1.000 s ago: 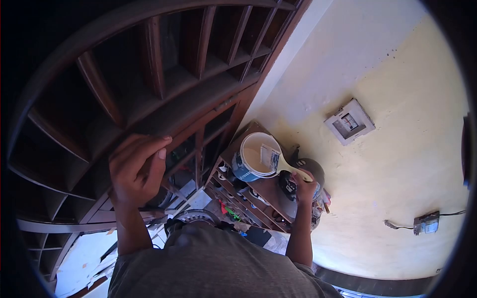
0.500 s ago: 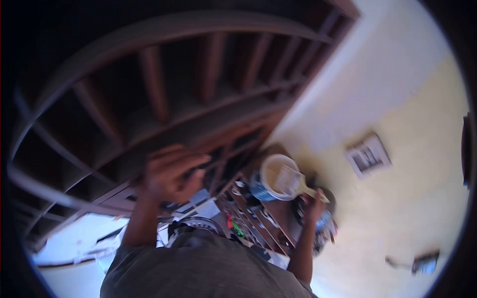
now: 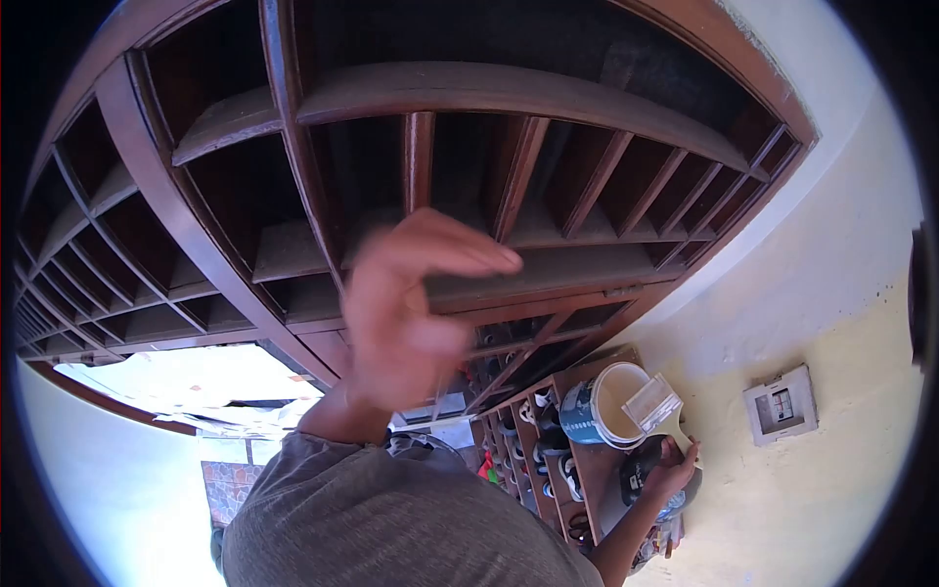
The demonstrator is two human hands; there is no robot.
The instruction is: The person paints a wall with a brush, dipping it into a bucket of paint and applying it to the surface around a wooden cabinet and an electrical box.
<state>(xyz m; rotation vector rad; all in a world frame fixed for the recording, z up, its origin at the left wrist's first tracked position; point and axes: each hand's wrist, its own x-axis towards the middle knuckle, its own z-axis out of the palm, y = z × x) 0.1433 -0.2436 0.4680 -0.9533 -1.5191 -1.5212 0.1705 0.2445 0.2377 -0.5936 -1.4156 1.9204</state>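
My right hand [image 3: 673,468] is closed around the pale handle of a wide, flat paintbrush [image 3: 653,403]. The brush's head overlaps the rim of a bucket [image 3: 579,415] with a blue-and-white outside and cream-coloured inner wall. Raised before the dark wooden lattice [image 3: 416,157], my left hand [image 3: 406,303] is smeared by motion. Its fingers are bent, with a gap between them and the thumb, and nothing shows in it. Just beyond my right hand sits a dark rounded object [image 3: 641,470], partly covered by the hand.
Under the bucket is a wooden shoe rack [image 3: 587,479] with several shoes on its shelves. A yellow-and-white wall [image 3: 841,391] rises on the right, carrying a square switch plate [image 3: 781,404]. White sheets [image 3: 196,386] lie at the lower left.
The view has swung, bringing more of the lattice into sight. My left hand has come up and right across it. My right hand still grips the paintbrush beside the bucket.
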